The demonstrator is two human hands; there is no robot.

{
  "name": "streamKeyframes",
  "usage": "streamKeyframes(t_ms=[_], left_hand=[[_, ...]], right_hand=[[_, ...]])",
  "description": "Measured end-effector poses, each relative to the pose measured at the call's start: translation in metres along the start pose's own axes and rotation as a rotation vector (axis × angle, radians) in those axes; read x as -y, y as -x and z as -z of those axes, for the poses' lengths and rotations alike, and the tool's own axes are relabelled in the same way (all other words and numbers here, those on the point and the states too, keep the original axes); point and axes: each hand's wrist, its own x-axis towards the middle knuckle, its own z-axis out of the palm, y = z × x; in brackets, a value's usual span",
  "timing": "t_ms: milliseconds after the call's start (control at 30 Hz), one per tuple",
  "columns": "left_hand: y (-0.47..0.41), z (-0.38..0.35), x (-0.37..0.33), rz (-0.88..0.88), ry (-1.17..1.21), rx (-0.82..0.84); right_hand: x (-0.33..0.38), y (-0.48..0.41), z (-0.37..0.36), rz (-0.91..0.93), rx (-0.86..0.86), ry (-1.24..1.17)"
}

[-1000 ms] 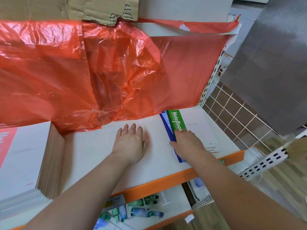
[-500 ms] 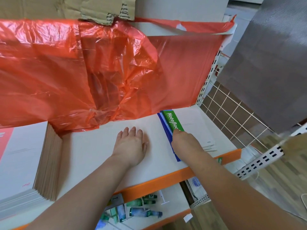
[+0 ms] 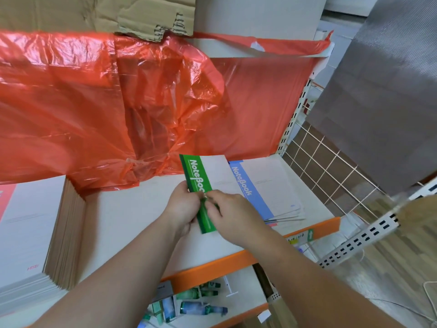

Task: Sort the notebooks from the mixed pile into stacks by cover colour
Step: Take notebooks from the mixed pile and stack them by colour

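The green-spined notebook [image 3: 196, 176] (its white cover reads "NoteBook" along the green band) is held just above the white shelf [image 3: 132, 221], its near end between both hands. The left hand [image 3: 183, 207] grips the spine edge from the left, fingers curled under and thumb on top. The right hand [image 3: 233, 214] pinches the same green band from the right, close against the left hand; motion blur hides the exact fingertip contact.

Just right of the green notebook lies a small, slightly fanned pile topped by a blue-spined notebook [image 3: 260, 192], partly covered by the green one's far corner. Well to its left stands 1 tall stack of notebooks [image 3: 30, 233] with a red band on the top cover. Behind it hangs a crumpled red plastic sheet [image 3: 118, 110], with torn cardboard [image 3: 142, 17] above. Nearer than the notebook runs the shelf's orange edge [image 3: 212, 266], and below that a lower shelf holds small green bottles [image 3: 201, 308]. A wire grid [image 3: 331, 166] closes the shelf far to the right.
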Motion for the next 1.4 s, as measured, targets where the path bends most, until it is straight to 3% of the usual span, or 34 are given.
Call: streamKeyframes(t_ms=[100,200,267,633,900,1067,1167,1233,1300,1400], left_hand=[[-0.003,0.012,0.002,-0.004,-0.013,-0.081],[-0.005,0.026,0.005,-0.008,-0.028,-0.082],[-0.006,0.032,0.007,-0.007,-0.035,-0.084],[-0.002,0.033,0.010,-0.023,-0.043,-0.041],[0.004,0.018,0.012,-0.035,0.060,0.050],[0.003,0.018,0.016,-0.031,0.036,0.063],[-0.003,0.030,0.018,-0.004,0.005,0.003],[-0.004,0.037,0.017,-0.002,-0.036,-0.012],[-0.005,0.043,0.018,-0.004,-0.071,-0.033],[-0.008,0.049,0.021,0.000,-0.098,-0.046]], right_hand=[[-0.032,-0.007,0.000,-0.155,0.016,0.178],[-0.053,-0.006,0.001,-0.339,0.164,0.413],[-0.057,-0.004,-0.001,-0.364,0.215,0.419],[-0.053,-0.009,0.007,-0.456,0.151,0.403],[-0.003,-0.005,-0.004,-0.148,-0.074,0.323],[0.016,0.004,-0.016,0.042,0.016,0.042],[-0.012,-0.005,-0.011,-0.084,0.005,0.048],[-0.038,-0.011,-0.009,-0.247,-0.024,0.206],[-0.055,-0.011,-0.011,-0.411,0.055,0.334],[-0.061,-0.006,-0.016,-0.445,0.117,0.384]])
